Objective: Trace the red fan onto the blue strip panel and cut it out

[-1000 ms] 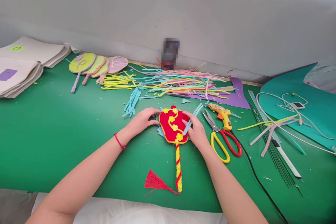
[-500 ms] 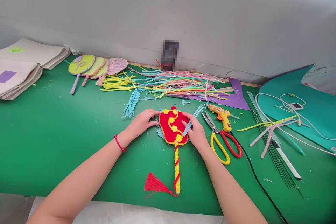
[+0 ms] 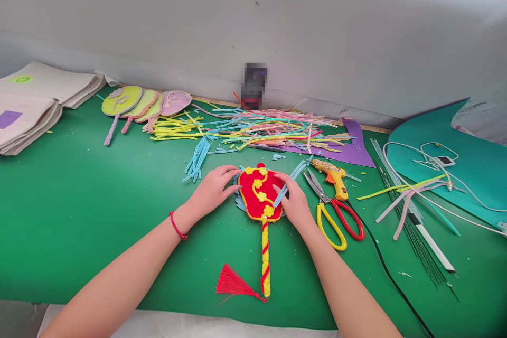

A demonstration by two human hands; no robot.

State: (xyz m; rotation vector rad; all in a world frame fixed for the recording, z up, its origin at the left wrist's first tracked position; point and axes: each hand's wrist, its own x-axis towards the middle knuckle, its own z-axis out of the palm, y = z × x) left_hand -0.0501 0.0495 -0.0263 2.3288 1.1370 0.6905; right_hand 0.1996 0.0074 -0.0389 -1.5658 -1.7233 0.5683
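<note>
In front of me a red hand fan (image 3: 249,194) with yellow flowers and an orange-yellow edge lies face up. Its yellow handle (image 3: 265,259), wound with red, points toward me and ends in a red tassel (image 3: 233,281). Blue strips stick out from under the fan on its left. My left hand (image 3: 212,190) is open at the fan's left edge, thumb and fingers apart. By the right edge, my right hand (image 3: 295,202) is closed on a few blue chenille strips (image 3: 291,182), its fingertips over the fan's face.
Scissors (image 3: 325,200) and a yellow glue gun (image 3: 331,175) with a black cord lie to the right. Behind are heaped colored strips (image 3: 269,129) and several pastel fans (image 3: 122,100). Cloth-like stacks (image 3: 31,116) sit left; wires (image 3: 415,243) and a white cable (image 3: 396,169) lie right.
My left fingers have drawn slightly apart at the fan's left edge. The right hand still has the blue strips, and the fan lies as before; the view has tilted slightly.
</note>
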